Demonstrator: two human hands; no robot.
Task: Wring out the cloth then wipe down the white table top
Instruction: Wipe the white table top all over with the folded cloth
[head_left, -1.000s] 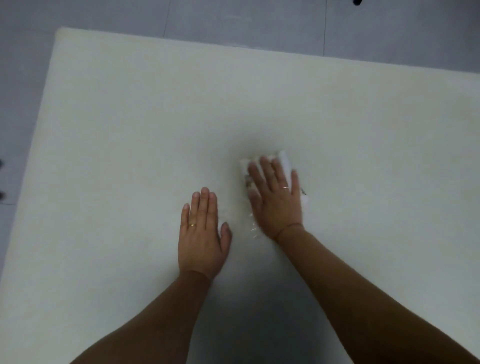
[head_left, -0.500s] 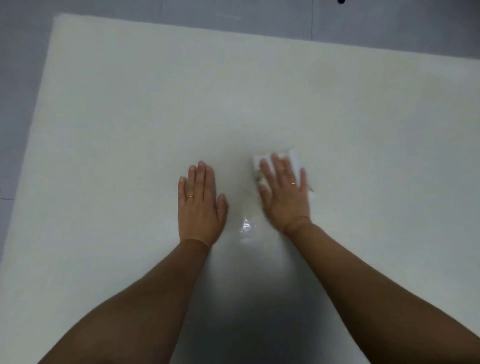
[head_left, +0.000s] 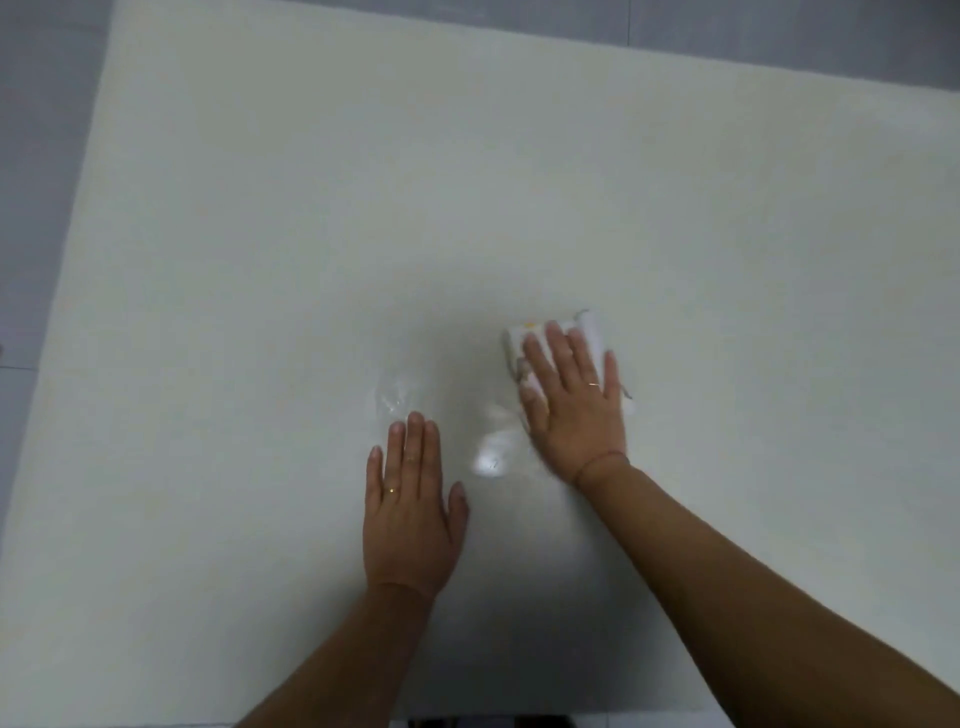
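A small folded white cloth (head_left: 589, 330) lies on the white table top (head_left: 260, 234), right of centre. My right hand (head_left: 574, 402) presses flat on it with straight fingers, covering most of it. My left hand (head_left: 408, 512) rests flat on the bare table, palm down, to the left of and nearer than the cloth. Wet shiny streaks (head_left: 491, 457) show between the two hands and just beyond the left fingertips.
Grey tiled floor (head_left: 41, 130) surrounds the table on the left and far sides. The table's near edge (head_left: 311, 721) runs along the bottom of the view, its left edge slanting up the left side.
My right hand has slid the cloth away from me and slightly right, leaving a wet trail. My left hand stays flat on the table; the view has shifted.
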